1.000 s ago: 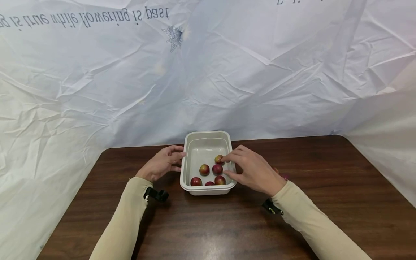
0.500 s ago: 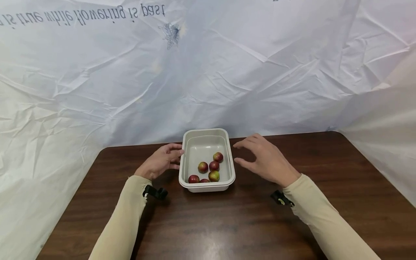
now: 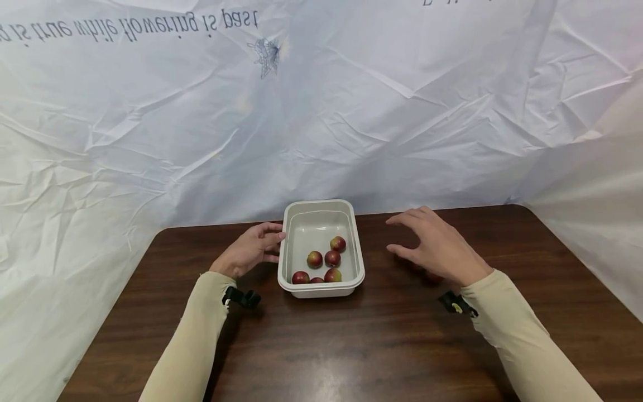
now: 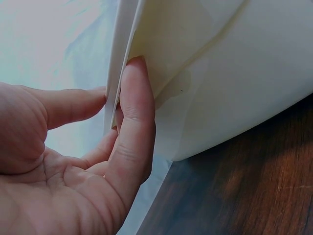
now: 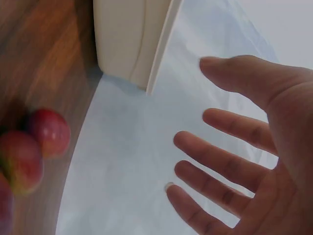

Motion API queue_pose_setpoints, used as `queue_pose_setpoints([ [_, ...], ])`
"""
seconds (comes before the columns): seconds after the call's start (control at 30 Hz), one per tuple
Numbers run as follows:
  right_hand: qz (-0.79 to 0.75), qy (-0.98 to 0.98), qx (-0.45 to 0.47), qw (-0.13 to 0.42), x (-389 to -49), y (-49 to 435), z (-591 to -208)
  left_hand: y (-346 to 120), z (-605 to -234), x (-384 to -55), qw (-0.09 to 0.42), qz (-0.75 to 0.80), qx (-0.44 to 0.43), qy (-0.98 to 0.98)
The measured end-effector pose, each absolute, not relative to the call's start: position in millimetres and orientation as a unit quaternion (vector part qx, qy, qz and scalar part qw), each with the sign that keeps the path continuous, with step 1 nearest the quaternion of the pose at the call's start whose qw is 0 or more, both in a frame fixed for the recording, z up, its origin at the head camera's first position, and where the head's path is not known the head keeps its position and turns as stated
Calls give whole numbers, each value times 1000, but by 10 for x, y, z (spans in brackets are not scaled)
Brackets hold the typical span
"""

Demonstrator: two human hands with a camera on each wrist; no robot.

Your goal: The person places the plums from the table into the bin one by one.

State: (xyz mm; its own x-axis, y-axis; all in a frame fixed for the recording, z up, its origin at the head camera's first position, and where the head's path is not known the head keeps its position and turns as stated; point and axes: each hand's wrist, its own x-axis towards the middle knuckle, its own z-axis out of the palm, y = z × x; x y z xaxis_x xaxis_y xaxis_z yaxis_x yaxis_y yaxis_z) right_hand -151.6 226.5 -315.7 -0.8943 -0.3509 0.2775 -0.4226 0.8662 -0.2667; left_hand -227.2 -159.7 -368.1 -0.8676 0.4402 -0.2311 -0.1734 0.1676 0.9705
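My left hand (image 3: 251,248) pinches the left rim of a pale grey plastic tub (image 3: 312,234). In the left wrist view, the thumb meets the rim's edge and a finger (image 4: 136,107) lies under the lip. Several red and yellow plums (image 3: 332,258) lie in the tub, mostly towards its near end. My right hand (image 3: 442,245) is right of the tub, apart from it, with thumb and fingers spread and nothing held. More plums (image 5: 49,133) lie on the table below it, mostly hidden by the hand in the head view.
The dark wood table (image 3: 311,340) carries the tub near its back edge. A wrinkled white sheet (image 3: 321,123) with printed lettering hangs behind and at both sides.
My right hand has left the plums in the tub and moved right, over the table. One near plum in the tub has rolled slightly. The left hand has stayed at the rim.
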Motion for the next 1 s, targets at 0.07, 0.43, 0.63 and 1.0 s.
queue_pose_setpoints([
  [0.07, 162, -963, 190, 99, -1515, 2304, -3144, -1597, -3680, -2269, 242, 641, 89, 723],
  [0.43, 160, -972, 162, 51, -1563, 2391, -3171, -1590, -3661, -2259, 240, 641, 88, 723],
  [0.63, 161, -974, 158, 29, -1631, 2415, -3258, -1605, -3646, -2258, 241, 634, 90, 729],
  [1.0, 141, -977, 161, 23, -1729, 2456, -3419, -1609, -3652, -2259, 240, 633, 86, 731],
])
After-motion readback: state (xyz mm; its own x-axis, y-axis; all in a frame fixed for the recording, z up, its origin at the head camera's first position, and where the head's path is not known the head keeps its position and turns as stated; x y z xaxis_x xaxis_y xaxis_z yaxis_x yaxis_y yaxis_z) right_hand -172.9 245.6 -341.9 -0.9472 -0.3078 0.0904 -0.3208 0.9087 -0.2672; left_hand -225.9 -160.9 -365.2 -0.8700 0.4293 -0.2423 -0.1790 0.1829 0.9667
